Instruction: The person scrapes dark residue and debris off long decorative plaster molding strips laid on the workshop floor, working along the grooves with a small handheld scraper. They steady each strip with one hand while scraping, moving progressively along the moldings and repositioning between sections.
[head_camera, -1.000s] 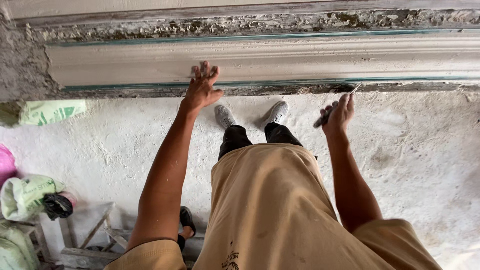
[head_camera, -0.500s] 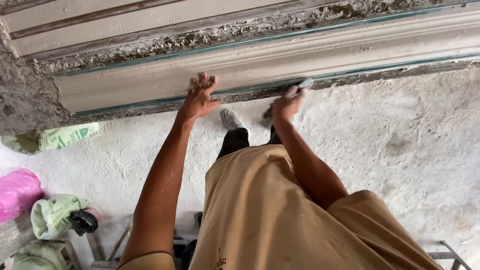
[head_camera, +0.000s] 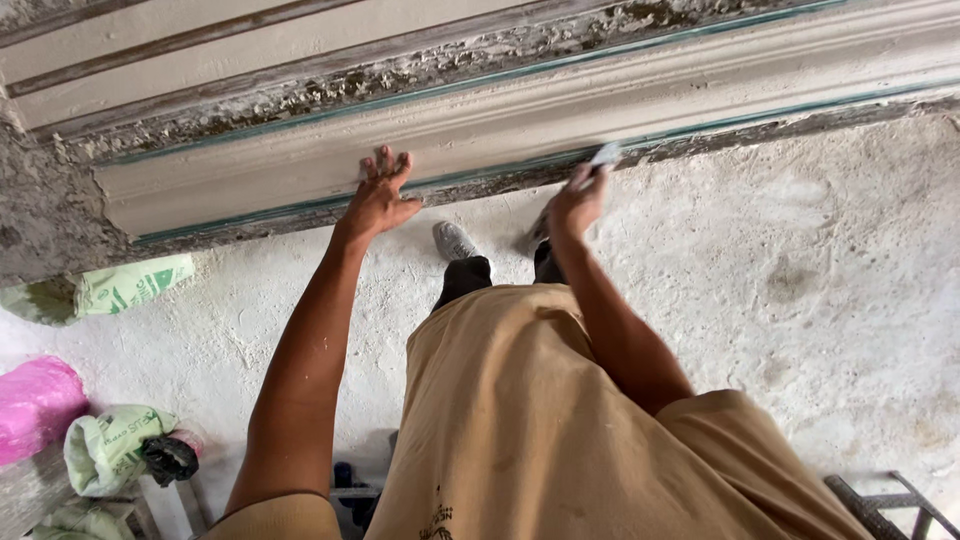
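My left hand (head_camera: 381, 195) presses flat, fingers spread, against a pale plaster moulding (head_camera: 700, 85) that runs across the wall in front of me. My right hand (head_camera: 575, 203) grips a small scraper tool (head_camera: 601, 157) whose light blade touches the lower edge of the moulding, by a thin green line. Both arms reach forward over my tan shirt. Below them one grey shoe (head_camera: 455, 241) shows on the rough white floor (head_camera: 800, 270).
A green-printed sack (head_camera: 135, 283) lies by the wall at left. A pink bag (head_camera: 35, 405) and another green sack (head_camera: 110, 448) with a dark object sit at lower left. Metal bars (head_camera: 890, 500) show at lower right.
My right hand has swung left from the far right toward the middle, bringing the tool to the moulding's lower edge. My left hand stays on the moulding. The view tilted.
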